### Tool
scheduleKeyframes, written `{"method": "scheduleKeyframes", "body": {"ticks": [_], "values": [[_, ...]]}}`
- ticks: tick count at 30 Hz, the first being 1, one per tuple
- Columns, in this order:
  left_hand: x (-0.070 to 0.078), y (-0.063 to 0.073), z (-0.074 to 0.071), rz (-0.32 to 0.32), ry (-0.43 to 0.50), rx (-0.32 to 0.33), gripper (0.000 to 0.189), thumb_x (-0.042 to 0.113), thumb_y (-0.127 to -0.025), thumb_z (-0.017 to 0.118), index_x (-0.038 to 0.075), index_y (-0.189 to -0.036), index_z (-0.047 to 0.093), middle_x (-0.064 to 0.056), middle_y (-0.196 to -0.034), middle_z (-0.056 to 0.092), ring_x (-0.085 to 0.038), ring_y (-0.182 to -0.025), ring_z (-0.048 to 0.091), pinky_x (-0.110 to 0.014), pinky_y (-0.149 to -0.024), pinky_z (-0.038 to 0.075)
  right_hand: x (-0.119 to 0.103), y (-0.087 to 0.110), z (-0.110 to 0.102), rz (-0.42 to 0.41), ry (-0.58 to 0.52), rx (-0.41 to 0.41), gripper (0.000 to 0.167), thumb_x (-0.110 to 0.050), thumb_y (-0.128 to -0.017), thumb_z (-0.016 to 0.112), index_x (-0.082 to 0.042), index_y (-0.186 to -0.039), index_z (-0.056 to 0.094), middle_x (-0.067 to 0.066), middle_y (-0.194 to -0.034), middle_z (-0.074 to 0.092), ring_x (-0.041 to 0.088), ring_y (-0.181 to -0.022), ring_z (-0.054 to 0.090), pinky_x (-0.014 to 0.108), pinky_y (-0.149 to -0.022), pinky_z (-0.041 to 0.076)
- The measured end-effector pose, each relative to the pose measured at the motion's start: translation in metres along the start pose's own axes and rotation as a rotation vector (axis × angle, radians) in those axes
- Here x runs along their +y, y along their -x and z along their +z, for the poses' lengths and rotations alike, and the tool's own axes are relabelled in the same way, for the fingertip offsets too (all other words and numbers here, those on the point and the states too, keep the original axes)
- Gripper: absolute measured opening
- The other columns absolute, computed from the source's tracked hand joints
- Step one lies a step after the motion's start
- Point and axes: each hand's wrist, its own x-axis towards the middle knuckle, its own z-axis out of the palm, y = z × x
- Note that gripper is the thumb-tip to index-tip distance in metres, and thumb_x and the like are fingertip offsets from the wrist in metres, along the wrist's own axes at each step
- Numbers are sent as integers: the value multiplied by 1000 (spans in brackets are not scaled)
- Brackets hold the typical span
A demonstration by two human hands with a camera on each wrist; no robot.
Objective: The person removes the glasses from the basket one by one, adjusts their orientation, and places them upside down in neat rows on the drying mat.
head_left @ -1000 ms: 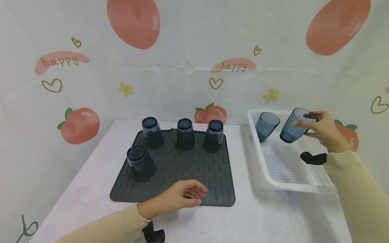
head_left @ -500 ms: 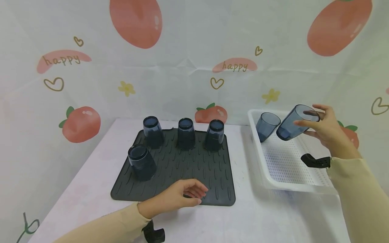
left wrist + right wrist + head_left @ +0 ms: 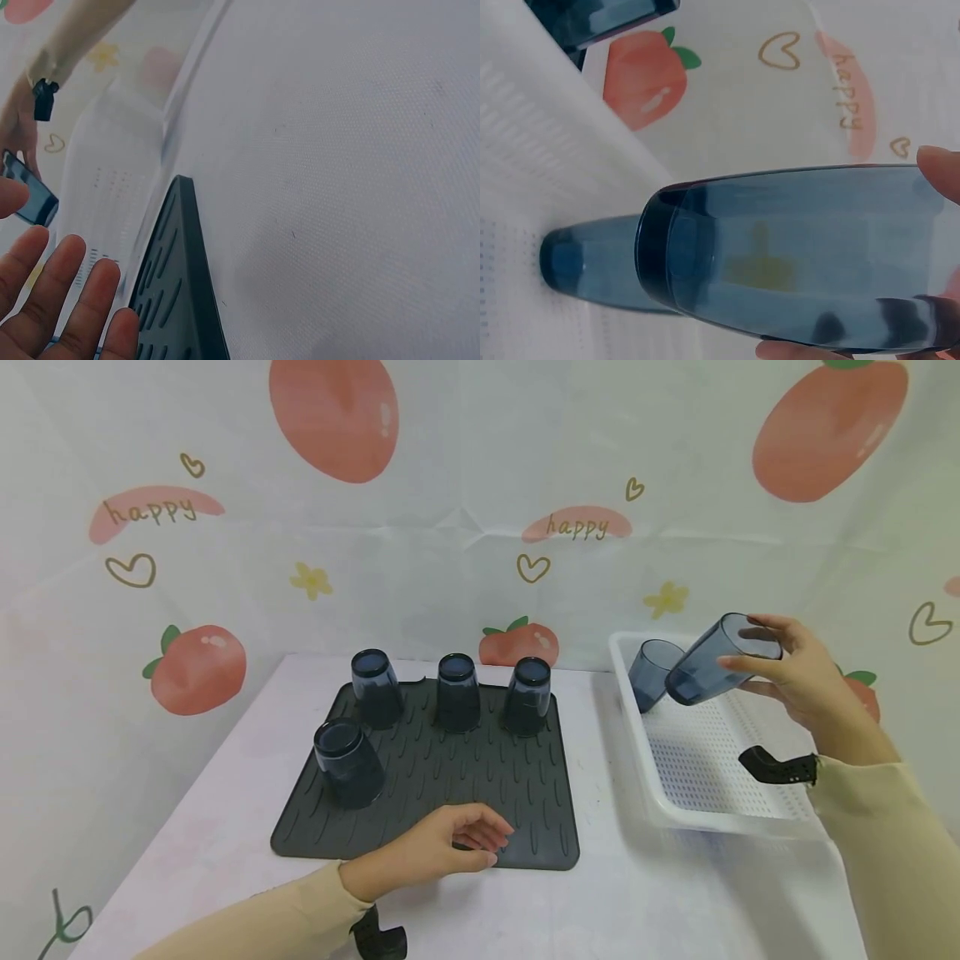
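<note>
My right hand (image 3: 802, 681) grips a clear blue drinking glass (image 3: 712, 662) near its rim, thumb on one side and fingers on the other. The glass tilts, base pointing down to the left, over the white basket (image 3: 660, 785). Behind it a second blue glass (image 3: 651, 677) leans inside the basket's left end; the held glass partly covers it in the head view. My left hand (image 3: 442, 847) hovers loosely at the front edge of the dark drying mat (image 3: 465, 793), fingers relaxed and holding nothing. In the left wrist view its fingers (image 3: 90, 300) spread beside the mat's corner.
Three upside-down glasses stand along the mat's back edge: a left one (image 3: 377, 689), a middle one (image 3: 457, 693) and a right one (image 3: 528, 696). Another upturned glass (image 3: 349, 764) is at the mat's left side. A printed cloth (image 3: 450, 468) hangs behind the table.
My right hand has raised the glass slightly and tilted it further towards level, its base shifting left in front of the other glass. My left hand has stayed in place.
</note>
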Motion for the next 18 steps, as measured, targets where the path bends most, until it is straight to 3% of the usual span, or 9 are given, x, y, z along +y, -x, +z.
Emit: {"method": "scheduleKeyframes", "body": {"ticks": [10,18], "values": [[1,1,0,17,-2,-2,31,7,-92,64,1,-122,60,-18,-116,65,-30,-106,63,-21,-90,50,-15,14,27,-113,-183,16,59,15,-83,63,-18,-128,42,-1,-121,44,8,-85,65,24,-64,58],[2,1,0,22,-4,1,31,7,-92,63,2,-123,60,-18,-116,64,-28,-106,63,-21,-90,50,-18,21,49,-136,-348,-46,58,20,-83,58,-13,-127,41,3,-122,45,13,-89,64,30,-66,59]]}}
